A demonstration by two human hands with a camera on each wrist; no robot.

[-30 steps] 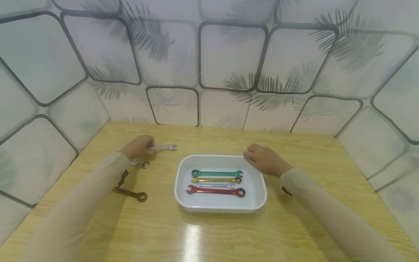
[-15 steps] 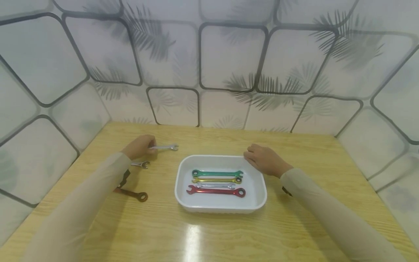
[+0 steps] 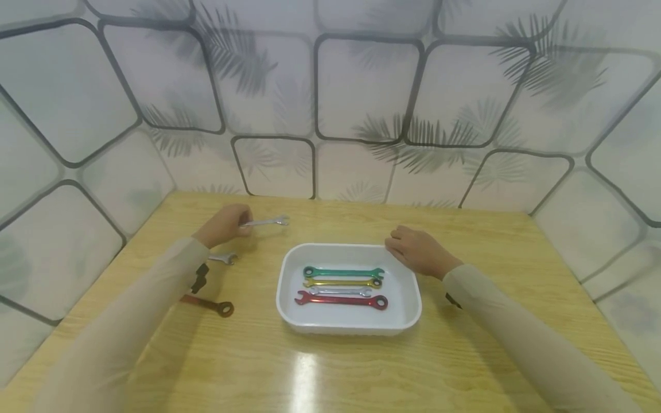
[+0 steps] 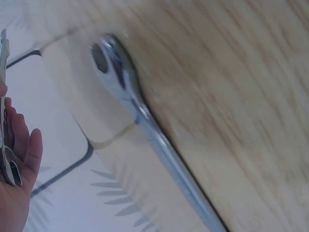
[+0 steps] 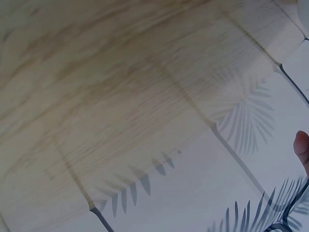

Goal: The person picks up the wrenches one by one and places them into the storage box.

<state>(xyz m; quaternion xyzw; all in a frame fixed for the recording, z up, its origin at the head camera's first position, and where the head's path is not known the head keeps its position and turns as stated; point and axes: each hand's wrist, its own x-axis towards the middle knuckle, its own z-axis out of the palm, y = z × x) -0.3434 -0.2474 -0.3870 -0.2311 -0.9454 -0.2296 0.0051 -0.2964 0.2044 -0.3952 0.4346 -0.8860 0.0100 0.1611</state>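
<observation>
Above the table at left, my left hand [image 3: 227, 223] pinches a silver combination wrench [image 3: 265, 221] by one end, its open end pointing right. The left wrist view shows the held wrench's ring end [image 4: 12, 169] beside the palm. My right hand [image 3: 419, 251] grips the far right corner of a white tray [image 3: 348, 330] with curled fingers; the thumb is hidden. Inside the tray lie a green wrench [image 3: 343, 273], a yellow wrench [image 3: 341, 283], a small silver wrench [image 3: 341, 292] and a red wrench [image 3: 341, 301], roughly parallel.
Another silver wrench [image 3: 224, 258] lies on the wooden table [image 3: 248, 367] beneath my left wrist. A reddish-brown wrench [image 3: 209, 304] lies nearer me, partly covered by the left forearm. Patterned walls [image 3: 361, 97] enclose the table's back and sides.
My left hand has raised the silver wrench and carried it slightly right and away from me. The right hand and the tray have stayed in place.
</observation>
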